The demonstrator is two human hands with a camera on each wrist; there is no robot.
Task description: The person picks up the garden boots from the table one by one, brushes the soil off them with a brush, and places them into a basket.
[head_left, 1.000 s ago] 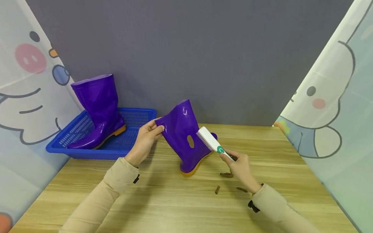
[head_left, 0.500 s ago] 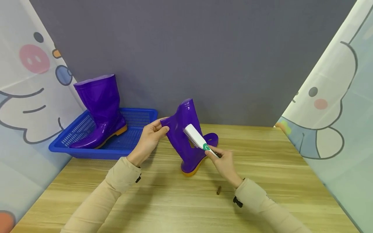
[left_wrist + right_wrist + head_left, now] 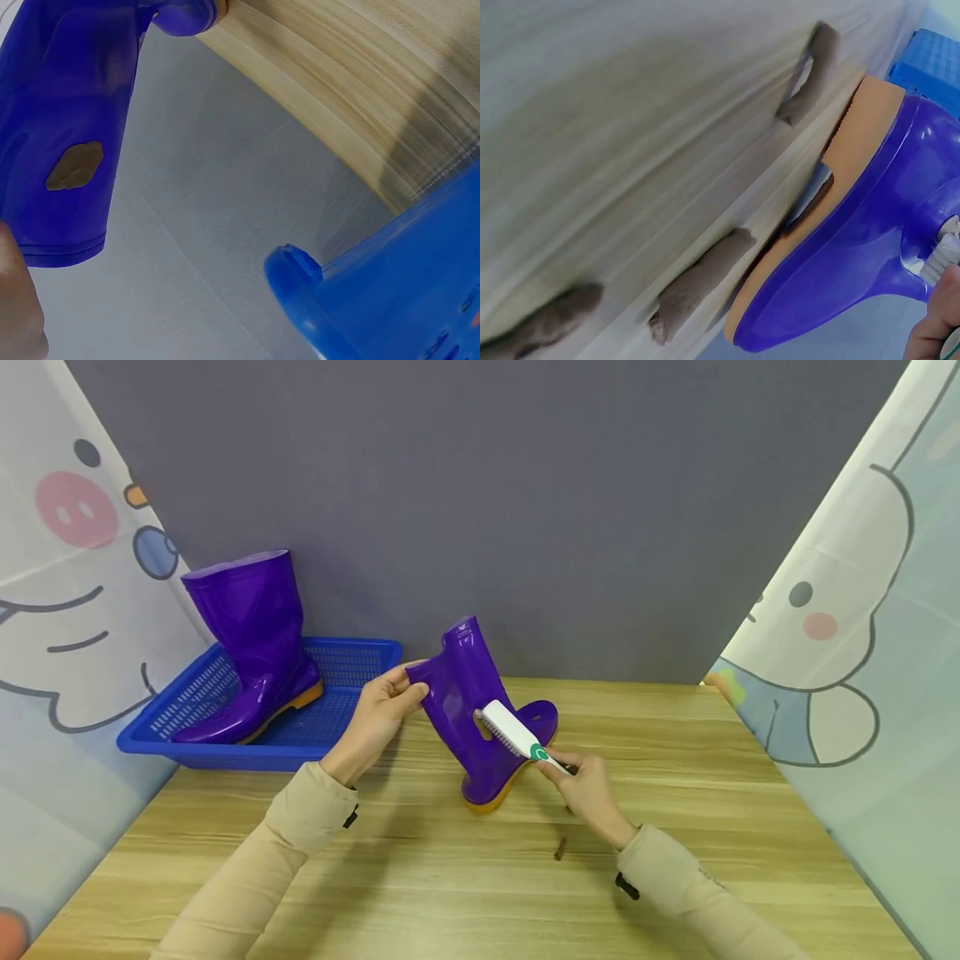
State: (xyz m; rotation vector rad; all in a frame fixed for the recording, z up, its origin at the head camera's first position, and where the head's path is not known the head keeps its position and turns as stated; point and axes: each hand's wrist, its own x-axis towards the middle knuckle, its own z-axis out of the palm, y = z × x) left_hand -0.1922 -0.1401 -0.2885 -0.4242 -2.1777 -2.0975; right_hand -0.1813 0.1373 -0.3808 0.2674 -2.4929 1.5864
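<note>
A purple rain boot (image 3: 486, 777) with an orange sole stands tilted on the table. My left hand (image 3: 375, 722) pinches the rim of its shaft between thumb and fingers. In my right hand (image 3: 592, 793) is a white scrub brush (image 3: 512, 728) with a green mark, gripped by the handle. Its bristles lie against the shaft, over a brown patch (image 3: 483, 725) that is partly hidden behind the brush. The left wrist view shows another brown patch (image 3: 75, 166) on the shaft's far side. The right wrist view shows the boot's orange sole (image 3: 862, 135) along the table.
A second purple boot (image 3: 258, 635) stands in a blue plastic basket (image 3: 255, 758) at the left. Several brown pieces lie on the wooden table (image 3: 450, 893), one of them a small stick (image 3: 560, 848) in front of the boot. A grey panel (image 3: 510, 510) rises behind.
The brush has moved left onto the boot's shaft, then a little down over the brown patch. The shaft has bent inward somewhat. My left hand keeps its hold on the rim.
</note>
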